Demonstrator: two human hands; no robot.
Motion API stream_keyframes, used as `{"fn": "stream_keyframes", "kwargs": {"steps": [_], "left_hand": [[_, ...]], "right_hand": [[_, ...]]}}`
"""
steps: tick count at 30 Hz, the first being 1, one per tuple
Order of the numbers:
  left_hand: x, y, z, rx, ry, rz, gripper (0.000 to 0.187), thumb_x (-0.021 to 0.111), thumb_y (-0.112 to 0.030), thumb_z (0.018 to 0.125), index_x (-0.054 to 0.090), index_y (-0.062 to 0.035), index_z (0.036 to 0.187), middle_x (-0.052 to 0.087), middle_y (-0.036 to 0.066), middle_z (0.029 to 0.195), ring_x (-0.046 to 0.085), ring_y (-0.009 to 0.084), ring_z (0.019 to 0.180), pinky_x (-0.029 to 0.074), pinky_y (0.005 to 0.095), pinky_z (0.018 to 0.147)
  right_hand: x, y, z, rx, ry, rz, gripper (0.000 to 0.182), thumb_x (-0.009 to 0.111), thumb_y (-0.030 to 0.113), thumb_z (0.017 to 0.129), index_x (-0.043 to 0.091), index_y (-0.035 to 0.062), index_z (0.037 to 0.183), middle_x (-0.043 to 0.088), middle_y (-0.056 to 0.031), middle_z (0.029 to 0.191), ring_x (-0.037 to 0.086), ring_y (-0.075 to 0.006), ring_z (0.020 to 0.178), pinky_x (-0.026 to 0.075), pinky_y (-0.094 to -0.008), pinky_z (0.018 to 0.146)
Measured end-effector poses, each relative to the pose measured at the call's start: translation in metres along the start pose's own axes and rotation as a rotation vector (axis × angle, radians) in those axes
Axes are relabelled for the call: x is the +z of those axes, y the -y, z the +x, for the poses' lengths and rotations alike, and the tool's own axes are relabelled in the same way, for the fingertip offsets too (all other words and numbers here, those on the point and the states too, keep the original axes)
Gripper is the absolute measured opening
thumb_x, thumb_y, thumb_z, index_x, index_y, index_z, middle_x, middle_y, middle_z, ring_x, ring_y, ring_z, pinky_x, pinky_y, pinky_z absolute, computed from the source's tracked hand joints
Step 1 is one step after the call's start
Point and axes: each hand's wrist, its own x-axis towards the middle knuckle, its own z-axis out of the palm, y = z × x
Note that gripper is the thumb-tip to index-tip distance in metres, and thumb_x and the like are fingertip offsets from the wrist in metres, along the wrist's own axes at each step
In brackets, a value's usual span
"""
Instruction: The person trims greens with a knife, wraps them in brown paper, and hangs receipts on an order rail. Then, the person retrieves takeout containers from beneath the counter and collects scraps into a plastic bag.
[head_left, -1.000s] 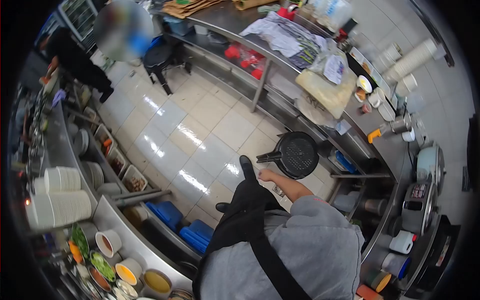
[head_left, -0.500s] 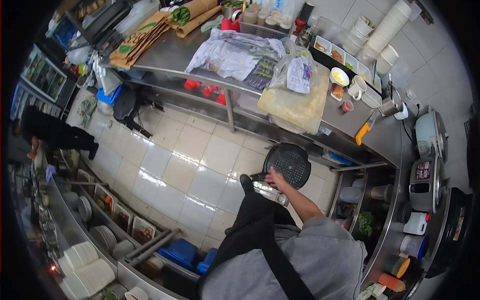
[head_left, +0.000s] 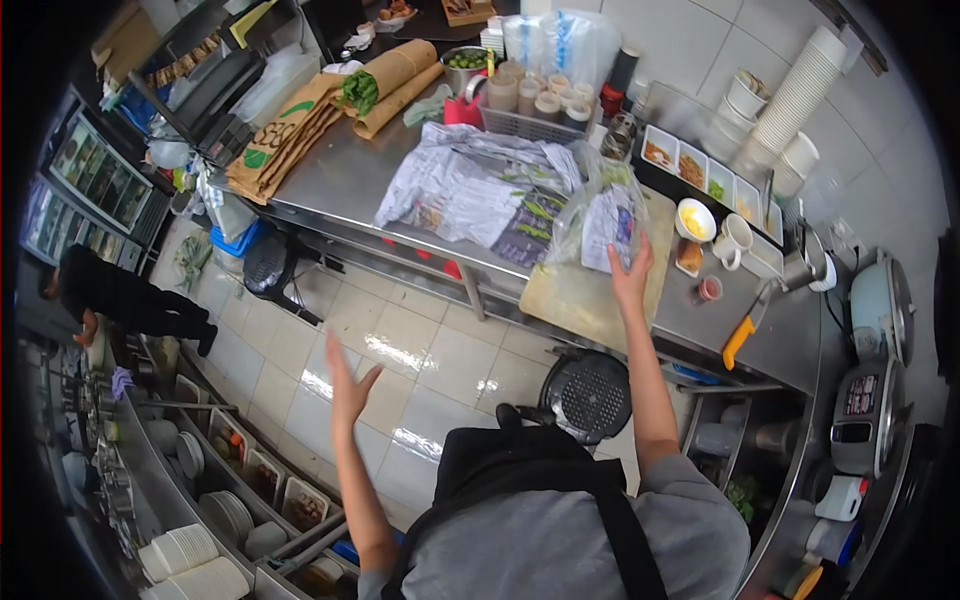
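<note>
My right hand [head_left: 630, 270] is at the near edge of the steel counter, fingers apart, over or against a clear plastic bag [head_left: 610, 215] with a printed label; whether it touches the bag is unclear. Beneath the bag lies a pale cutting board [head_left: 572, 300]. My left hand [head_left: 350, 385] is raised above the tiled floor, its fingers spread and nothing in it. A crumpled white and purple printed wrapper [head_left: 470, 185] lies left of the bag. To the right are a white bowl with yellow food [head_left: 695, 220], a white mug [head_left: 735, 240] and an orange-handled knife [head_left: 740, 340].
A black perforated stool [head_left: 587, 395] stands below the counter, a second black stool [head_left: 270, 265] farther left. Brown paper bags [head_left: 290, 135] lie at the counter's left end. A person in black [head_left: 120, 300] bends over the left-hand counter, beyond stacked plates [head_left: 225, 515].
My right hand has moved up from above the stool to the bag on the counter. My left hand has come into view. The view has shifted, showing more of the counter's back.
</note>
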Motion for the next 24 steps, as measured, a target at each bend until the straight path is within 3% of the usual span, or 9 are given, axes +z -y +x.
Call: {"fn": "stream_keyframes", "kwargs": {"steps": [6, 11, 12, 14, 16, 18, 20, 22, 24], "left_hand": [[0.081, 0.002, 0.187, 0.185, -0.137, 0.161, 0.123, 0.086, -0.024, 0.05, 0.007, -0.0162, 0.144, 0.012, 0.032, 0.142, 0.013, 0.045, 0.133, 0.019, 0.0504, 0.106], [0.129, 0.021, 0.298, 0.135, 0.109, 0.207, 0.131, 0.087, -0.033, 0.043, 0.004, -0.0275, 0.144, 0.021, 0.03, 0.139, 0.025, 0.0465, 0.127, 0.02, 0.0601, 0.1], [0.137, 0.025, 0.314, 0.171, 0.269, 0.291, 0.118, 0.084, -0.035, 0.049, 0.015, -0.026, 0.144, 0.033, 0.023, 0.136, 0.034, 0.0422, 0.122, 0.024, 0.0604, 0.096], [0.172, 0.029, 0.331, 0.459, 0.198, 0.237, 0.084, 0.079, -0.035, 0.059, 0.042, -0.0214, 0.133, 0.052, 0.018, 0.12, 0.049, 0.0354, 0.107, 0.033, 0.0526, 0.091], [0.208, 0.003, 0.338, 0.371, 0.319, -0.23, 0.05, 0.073, -0.031, 0.068, 0.061, -0.0146, 0.113, 0.061, 0.017, 0.101, 0.057, 0.0311, 0.092, 0.041, 0.0437, 0.084], [0.207, -0.068, 0.326, 0.238, 0.528, -0.238, 0.037, 0.07, -0.024, 0.069, 0.065, -0.0078, 0.101, 0.063, 0.016, 0.09, 0.06, 0.0308, 0.081, 0.045, 0.0377, 0.079], [0.256, -0.08, 0.317, 0.608, 0.559, -0.389, 0.034, 0.067, -0.016, 0.068, 0.064, -0.0046, 0.099, 0.062, 0.016, 0.095, 0.057, 0.0324, 0.09, 0.043, 0.0412, 0.081], [0.283, -0.102, 0.304, 0.68, 0.73, -0.043, 0.035, 0.062, -0.008, 0.066, 0.062, -0.004, 0.101, 0.057, 0.018, 0.108, 0.051, 0.0355, 0.102, 0.041, 0.0435, 0.086], [0.297, -0.092, 0.299, 0.77, 0.734, -0.15, 0.039, 0.061, -0.006, 0.065, 0.06, -0.0038, 0.104, 0.051, 0.019, 0.116, 0.047, 0.0378, 0.107, 0.039, 0.0443, 0.089]], "right_hand": [[0.02, 0.002, 0.016, 0.144, 0.0, -0.074, 0.093, 0.075, 0.039, 0.069, 0.024, 0.0059, 0.139, 0.017, -0.0304, 0.14, 0.01, -0.0441, 0.133, 0.015, -0.0482, 0.107], [0.041, -0.016, 0.036, 0.094, -0.105, -0.082, 0.092, 0.076, 0.041, 0.067, 0.028, 0.0071, 0.138, 0.034, -0.0249, 0.134, 0.032, -0.038, 0.125, 0.028, -0.0428, 0.102], [0.045, -0.024, 0.04, 0.06, -0.116, -0.021, 0.092, 0.076, 0.041, 0.067, 0.03, 0.0071, 0.138, 0.038, -0.0237, 0.131, 0.037, -0.0364, 0.122, 0.031, -0.0412, 0.101], [0.053, -0.009, 0.042, 0.083, 0.01, -0.112, 0.091, 0.076, 0.041, 0.066, 0.031, 0.0049, 0.137, 0.044, -0.0223, 0.123, 0.044, -0.0335, 0.114, 0.035, -0.0384, 0.097], [0.063, 0.002, 0.042, 0.153, 0.128, -0.154, 0.093, 0.077, 0.042, 0.065, 0.032, 0.0017, 0.135, 0.047, -0.0207, 0.117, 0.046, -0.0319, 0.111, 0.037, -0.0368, 0.095], [0.075, 0.023, 0.044, 0.204, 0.195, -0.095, 0.094, 0.078, 0.042, 0.064, 0.032, 0.0016, 0.135, 0.045, -0.0206, 0.119, 0.045, -0.0318, 0.112, 0.037, -0.0372, 0.095], [0.094, 0.039, 0.044, 0.24, 0.302, -0.099, 0.103, 0.078, 0.048, 0.06, 0.028, 0.0018, 0.137, 0.041, -0.0244, 0.123, 0.042, -0.0362, 0.115, 0.035, -0.0396, 0.097], [0.12, 0.052, 0.04, 0.291, 0.279, -0.277, 0.109, 0.078, 0.052, 0.058, 0.023, 0.0022, 0.139, 0.038, -0.0279, 0.124, 0.04, -0.0399, 0.116, 0.034, -0.0415, 0.098], [0.143, 0.062, 0.04, 0.37, 0.238, -0.386, 0.119, 0.077, 0.058, 0.054, 0.016, 0.0049, 0.141, 0.036, -0.0326, 0.122, 0.037, -0.0447, 0.115, 0.034, -0.0464, 0.096]]}}
